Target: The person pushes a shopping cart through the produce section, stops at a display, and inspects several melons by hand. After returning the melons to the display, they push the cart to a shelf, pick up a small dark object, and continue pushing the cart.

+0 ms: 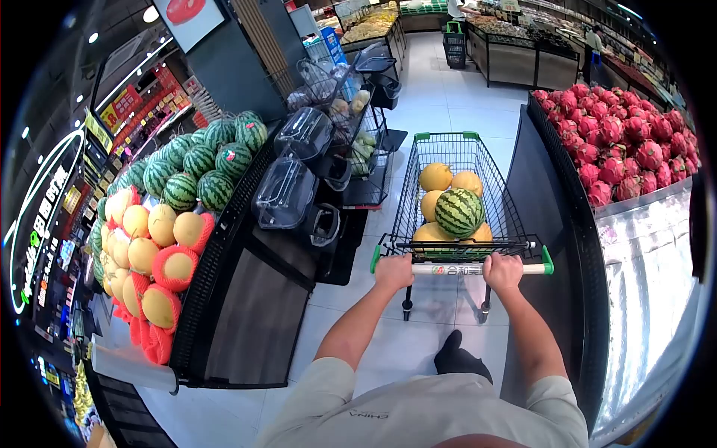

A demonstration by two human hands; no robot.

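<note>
Both of my hands grip the push bar of a shopping cart in front of me. My left hand is wrapped round the bar near its left green end. Toward the right end, my right hand is closed round the same white handle. Inside the wire basket lies a striped watermelon, resting among several yellow melons. The fingers of both hands curl over the bar, partly out of sight.
A stand of watermelons and netted yellow melons flanks me on the left, beside clear plastic bins. Dragon fruit fills a black stand close on the right. A tiled aisle leads ahead to a person with a dark basket.
</note>
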